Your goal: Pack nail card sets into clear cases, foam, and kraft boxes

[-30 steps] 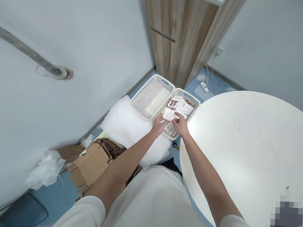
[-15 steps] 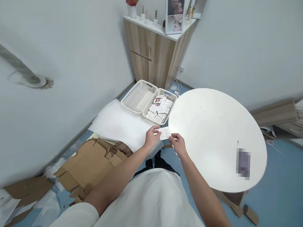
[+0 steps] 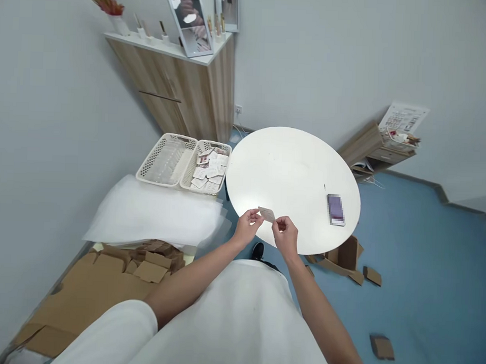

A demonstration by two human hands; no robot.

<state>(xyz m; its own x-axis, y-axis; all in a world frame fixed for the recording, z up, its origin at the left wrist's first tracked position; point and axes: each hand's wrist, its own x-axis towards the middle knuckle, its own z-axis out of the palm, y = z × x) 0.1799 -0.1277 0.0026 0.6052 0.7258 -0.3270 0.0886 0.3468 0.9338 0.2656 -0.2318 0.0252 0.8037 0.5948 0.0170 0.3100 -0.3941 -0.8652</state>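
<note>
1. White and small, a card [image 3: 267, 214] is pinched between both hands. The left hand [image 3: 247, 228] takes its left edge between thumb and fingertips and the right hand [image 3: 285, 236] takes its right edge, with the other fingers of each curled in.
2. It hangs in the air just over the near rim of the round white table [image 3: 291, 173], not touching it, and it is tilted so that its face cannot be read.
3. As far as the view shows, this is the only card out. The table carries none, only a dark flat object [image 3: 335, 209] near its right edge, blurred out.
4. A pile of like cards [image 3: 209, 170] lies in the right-hand basket [image 3: 214, 143], left of the table and well apart from the hands — so most of the lot looks unhandled.
5. The left-hand basket [image 3: 152, 160] stands side by side against it. No cards can be made out inside, though something pale may lie there.
6. Both baskets rest on a white padding sheet [image 3: 154, 213]. Flattened brown cardboard [image 3: 104, 283] lies nearer the person, and cardboard scraps [image 3: 344, 257] sit on the blue floor by the table's right side.
</note>
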